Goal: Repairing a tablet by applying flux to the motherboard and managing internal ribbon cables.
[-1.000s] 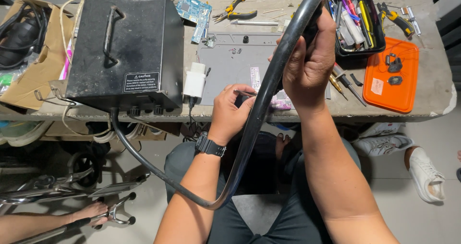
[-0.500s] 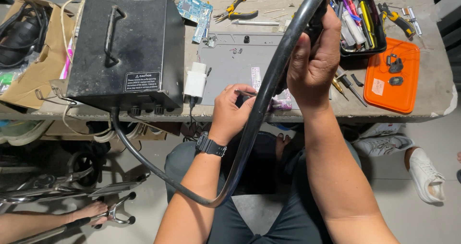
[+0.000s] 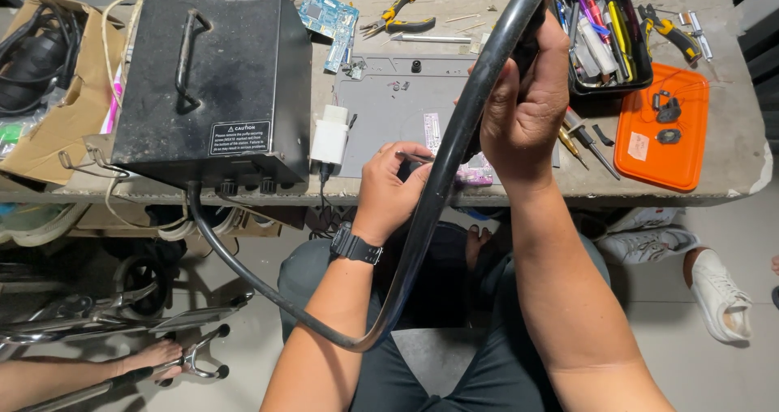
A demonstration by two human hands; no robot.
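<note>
The right hand [image 3: 527, 104] is clamped round the handle end of a thick black rubber hose [image 3: 430, 209] that loops down from the black metal station box [image 3: 215, 79]; right of that box, the left hand [image 3: 389, 189] pinches a small part I cannot make out over the grey work mat [image 3: 389, 112], so the step looks like hot-air rework, and the next move calls for steady aim

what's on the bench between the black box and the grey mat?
In the head view, a white plug-in adapter sits between the black box and grey mat, its cord hanging down off the bench edge.
</note>
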